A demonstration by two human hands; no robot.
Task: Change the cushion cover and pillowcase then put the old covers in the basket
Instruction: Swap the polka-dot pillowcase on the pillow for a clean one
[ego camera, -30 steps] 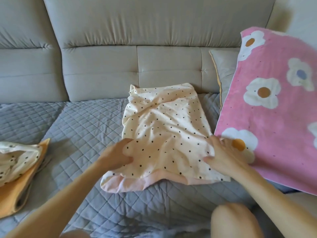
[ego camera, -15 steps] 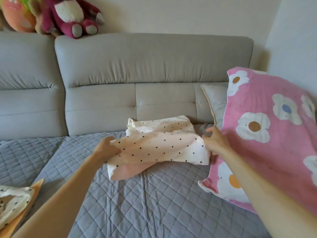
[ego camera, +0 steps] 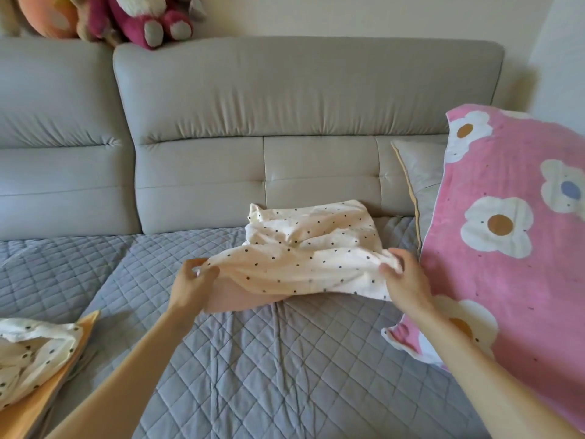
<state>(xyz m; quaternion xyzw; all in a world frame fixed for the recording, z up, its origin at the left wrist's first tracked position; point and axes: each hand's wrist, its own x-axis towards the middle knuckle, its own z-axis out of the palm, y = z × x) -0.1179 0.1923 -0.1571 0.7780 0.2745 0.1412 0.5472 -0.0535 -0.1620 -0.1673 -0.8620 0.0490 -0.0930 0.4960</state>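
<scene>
A cream cover with black dots point(ego camera: 304, 251) lies on the grey quilted sofa seat point(ego camera: 285, 359), its near edge lifted off the quilt. My left hand point(ego camera: 190, 283) pinches its near left corner, and my right hand point(ego camera: 402, 280) grips its near right corner. Pink lining shows under the raised edge. A pink pillow with white flowers point(ego camera: 512, 248) leans upright at the right, just beside my right hand. At the lower left edge, a second dotted cream cover point(ego camera: 31, 353) rests on an orange cushion point(ego camera: 41, 403).
The grey sofa backrest point(ego camera: 285, 122) stands right behind the cover. A grey cushion with yellow piping point(ego camera: 421, 179) sits between the backrest and the pink pillow. Plush toys point(ego camera: 139, 17) sit on top of the backrest at the upper left. No basket is in view.
Both hands have closed on the near corners of the dotted cover and raised its near edge from the seat. The head camera has tilted up, bringing the backrest top and plush toys into view.
</scene>
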